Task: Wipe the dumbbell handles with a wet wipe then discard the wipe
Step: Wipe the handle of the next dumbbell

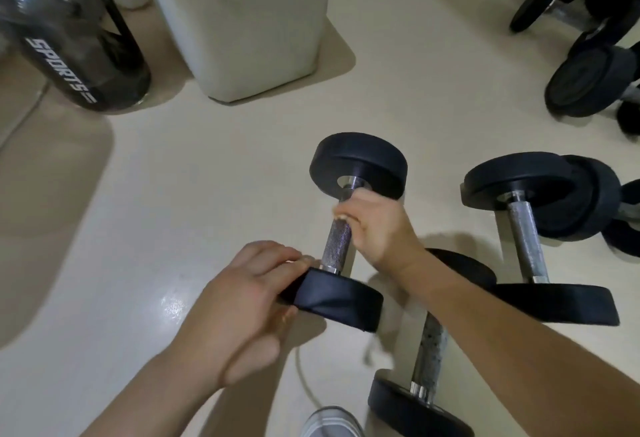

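A black-headed dumbbell (358, 163) with a knurled metal handle (336, 246) is tilted up off the floor in the middle of the view. My left hand (242, 301) grips its near head (341, 298) from the left. My right hand (375, 225) is closed around the upper part of the handle, just below the far head. A pale, blurred sliver of the wet wipe (338, 214) shows at my right fingertips; the rest is hidden in my fist. Two more dumbbells lie on the floor, one (429, 360) under my right forearm and one (526, 228) to the right.
A white bin (249, 28) stands at the back centre, with a dark sports bottle (76, 45) to its left. More black dumbbells (588, 80) crowd the far right. A white cord (304, 377) and a shoe tip (332, 422) are near the bottom edge.
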A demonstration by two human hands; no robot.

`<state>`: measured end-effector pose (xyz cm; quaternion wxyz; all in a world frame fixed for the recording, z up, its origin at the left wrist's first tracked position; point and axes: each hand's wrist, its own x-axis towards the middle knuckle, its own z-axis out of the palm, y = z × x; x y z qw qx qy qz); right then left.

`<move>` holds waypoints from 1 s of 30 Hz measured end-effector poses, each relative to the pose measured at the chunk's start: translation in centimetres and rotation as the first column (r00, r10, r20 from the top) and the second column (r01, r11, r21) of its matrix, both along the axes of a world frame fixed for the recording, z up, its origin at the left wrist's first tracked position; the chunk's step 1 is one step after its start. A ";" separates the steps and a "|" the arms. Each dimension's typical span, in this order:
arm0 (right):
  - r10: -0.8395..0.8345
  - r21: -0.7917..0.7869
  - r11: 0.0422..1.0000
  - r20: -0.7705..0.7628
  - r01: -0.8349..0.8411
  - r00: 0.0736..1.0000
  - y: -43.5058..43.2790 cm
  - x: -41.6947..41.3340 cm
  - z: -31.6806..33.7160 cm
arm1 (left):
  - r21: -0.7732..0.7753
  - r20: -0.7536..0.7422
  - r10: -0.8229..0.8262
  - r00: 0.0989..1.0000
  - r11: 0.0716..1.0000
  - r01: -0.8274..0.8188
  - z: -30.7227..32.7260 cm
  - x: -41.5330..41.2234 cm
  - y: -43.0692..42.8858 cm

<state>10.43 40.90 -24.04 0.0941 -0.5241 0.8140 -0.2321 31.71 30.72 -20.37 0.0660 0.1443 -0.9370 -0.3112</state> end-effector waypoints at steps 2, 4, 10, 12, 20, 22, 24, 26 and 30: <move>0.130 0.040 0.991 0.048 -0.131 0.990 0.3 2.3 -0.1 | -0.004 0.047 -0.037 0.998 0.999 0.037 1.1 0.3 0.1; 0.145 0.034 0.989 0.016 -0.145 0.989 -1.9 1.0 0.5 | -0.036 0.088 -0.085 0.993 0.995 0.088 1.6 0.5 0.9; 0.093 -0.038 0.995 0.144 -0.088 0.985 -3.1 3.1 -0.5 | -0.245 0.056 0.058 0.997 0.969 -0.043 1.8 1.4 0.0; 0.174 -0.038 0.985 0.151 -0.171 0.973 -3.2 3.4 -0.4 | -0.226 0.019 0.111 0.994 0.969 -0.104 1.4 1.8 -0.4; 0.149 -0.028 0.989 0.233 -0.147 0.961 -4.7 4.3 -1.2 | -0.376 0.008 0.269 0.963 0.893 -0.247 0.8 2.8 -0.8; 0.172 -0.085 0.983 0.176 -0.160 0.969 -5.7 3.3 -1.0 | -0.373 0.025 0.279 0.960 0.893 -0.250 1.3 2.2 -0.2; 0.052 -0.194 0.981 0.109 -0.030 0.993 -7.4 1.8 -1.2 | -0.350 0.044 0.213 0.976 0.918 -0.185 1.5 1.5 1.1; -0.042 -0.210 0.975 0.131 0.069 0.990 -7.2 2.6 -1.7 | -0.346 0.065 0.136 0.989 0.932 -0.105 1.0 1.2 1.9; 0.109 -0.158 0.985 0.221 -0.075 0.969 -5.0 5.1 -1.7 | -0.329 0.015 0.112 0.994 0.939 -0.100 -0.2 1.7 1.1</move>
